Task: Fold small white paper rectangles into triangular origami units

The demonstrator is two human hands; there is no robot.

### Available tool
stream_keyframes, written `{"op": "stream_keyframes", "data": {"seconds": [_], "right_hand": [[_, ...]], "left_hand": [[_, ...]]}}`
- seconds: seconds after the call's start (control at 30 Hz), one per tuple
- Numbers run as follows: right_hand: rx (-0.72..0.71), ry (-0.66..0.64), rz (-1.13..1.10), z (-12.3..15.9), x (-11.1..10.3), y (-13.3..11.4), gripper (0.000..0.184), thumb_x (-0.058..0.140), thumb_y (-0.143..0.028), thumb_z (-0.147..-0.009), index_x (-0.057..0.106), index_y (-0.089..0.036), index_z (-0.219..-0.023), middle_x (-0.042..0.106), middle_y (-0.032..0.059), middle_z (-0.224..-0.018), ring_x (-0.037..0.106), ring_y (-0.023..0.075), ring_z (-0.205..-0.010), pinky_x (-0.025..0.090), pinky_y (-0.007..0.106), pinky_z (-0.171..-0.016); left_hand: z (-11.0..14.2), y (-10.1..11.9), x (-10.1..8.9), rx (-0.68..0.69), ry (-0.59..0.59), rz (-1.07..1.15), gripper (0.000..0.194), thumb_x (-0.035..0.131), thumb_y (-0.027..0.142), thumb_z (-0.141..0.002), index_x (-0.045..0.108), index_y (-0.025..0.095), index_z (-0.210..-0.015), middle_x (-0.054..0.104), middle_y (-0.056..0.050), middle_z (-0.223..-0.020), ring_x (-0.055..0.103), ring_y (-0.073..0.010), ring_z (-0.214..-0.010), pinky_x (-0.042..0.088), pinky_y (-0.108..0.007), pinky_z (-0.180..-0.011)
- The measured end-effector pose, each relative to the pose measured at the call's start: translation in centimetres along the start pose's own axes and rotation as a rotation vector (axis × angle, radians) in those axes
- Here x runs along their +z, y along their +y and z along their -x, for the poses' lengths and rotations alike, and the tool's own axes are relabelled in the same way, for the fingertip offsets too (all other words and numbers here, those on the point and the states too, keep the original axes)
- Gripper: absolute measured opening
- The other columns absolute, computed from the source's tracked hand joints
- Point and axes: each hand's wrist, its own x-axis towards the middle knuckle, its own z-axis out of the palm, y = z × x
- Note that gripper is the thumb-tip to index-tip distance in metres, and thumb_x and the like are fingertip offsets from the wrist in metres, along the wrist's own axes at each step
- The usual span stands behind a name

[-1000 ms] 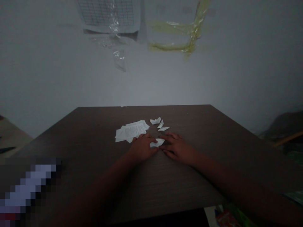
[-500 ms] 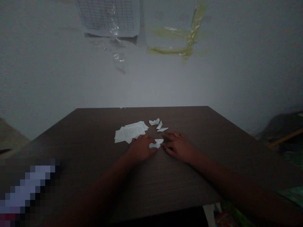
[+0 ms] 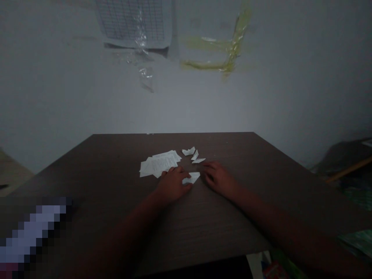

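Observation:
A small folded piece of white printed paper [image 3: 193,178] lies on the dark brown table. My left hand [image 3: 173,183] holds its left end against the tabletop between thumb and forefinger. Just right of the paper, apart from it, my right hand [image 3: 220,179] rests low with slightly bent fingers, open and holding nothing. Beyond both hands sit folded paper pieces: a boat-like one [image 3: 188,151], a small upright one [image 3: 194,155] and a flat pointed one [image 3: 198,160]. A spread stack of printed paper sheets [image 3: 158,162] lies beyond my left hand, whose fingers reach its near edge.
The brown table [image 3: 116,147] meets a pale wall [image 3: 188,104] bearing a taped grid sheet [image 3: 132,23] and yellowish tape [image 3: 232,54]. A blurred-out pale object [image 3: 35,232] is at the left. Dark clutter [image 3: 354,162] stands beyond the table's right edge.
My right hand has moved off the folded paper a little to the right, and its fingers have drawn in. My left hand stays on the paper.

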Motion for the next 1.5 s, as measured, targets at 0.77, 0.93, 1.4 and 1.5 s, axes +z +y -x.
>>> {"op": "stream_keyframes", "data": {"seconds": [0.77, 0.93, 1.4, 1.5], "right_hand": [[-0.152, -0.005, -0.467, 1.5, -1.1, -3.4, 0.059, 0.055, -0.004, -0.094, 0.069, -0.021, -0.149, 0.07, 0.0177, -0.159, 0.065, 0.0322, -0.153, 0.054, 0.058, -0.129], [-0.182, -0.134, -0.288, 1.2, -0.6, -2.7, 0.053, 0.059, -0.007, -0.1, 0.078, -0.02, -0.147, 0.077, 0.0176, -0.153, 0.073, 0.0331, -0.144, 0.058, 0.055, -0.125], [-0.216, -0.229, -0.052, 1.3, -1.5, -3.6, 0.048, 0.065, -0.015, -0.104, 0.079, -0.02, -0.149, 0.079, 0.0179, -0.151, 0.076, 0.0363, -0.135, 0.06, 0.058, -0.119], [-0.221, -0.219, -0.033, 1.2, -1.4, -3.6, 0.049, 0.065, -0.016, -0.104, 0.078, -0.023, -0.151, 0.08, 0.0156, -0.147, 0.077, 0.0346, -0.13, 0.06, 0.056, -0.117]], "left_hand": [[1.0, 0.1, -1.6, 0.069, -0.063, -0.009, 0.045, 0.075, 0.024, -0.105, 0.079, 0.03, -0.15, 0.075, -0.011, -0.147, 0.064, -0.0374, -0.144, 0.054, -0.052, -0.118], [0.9, -0.3, -1.5, 0.076, -0.087, -0.012, 0.039, 0.075, 0.026, -0.106, 0.08, 0.027, -0.145, 0.074, -0.012, -0.148, 0.063, -0.0381, -0.146, 0.052, -0.055, -0.12], [1.2, -0.8, -2.3, 0.198, -0.106, -0.073, 0.046, 0.074, 0.011, -0.097, 0.08, 0.023, -0.141, 0.076, -0.013, -0.154, 0.065, -0.0378, -0.15, 0.045, -0.059, -0.129], [1.3, -0.7, -2.3, 0.216, -0.132, -0.075, 0.051, 0.07, 0.008, -0.099, 0.08, 0.026, -0.145, 0.076, -0.012, -0.155, 0.068, -0.0351, -0.147, 0.047, -0.059, -0.127]]}}
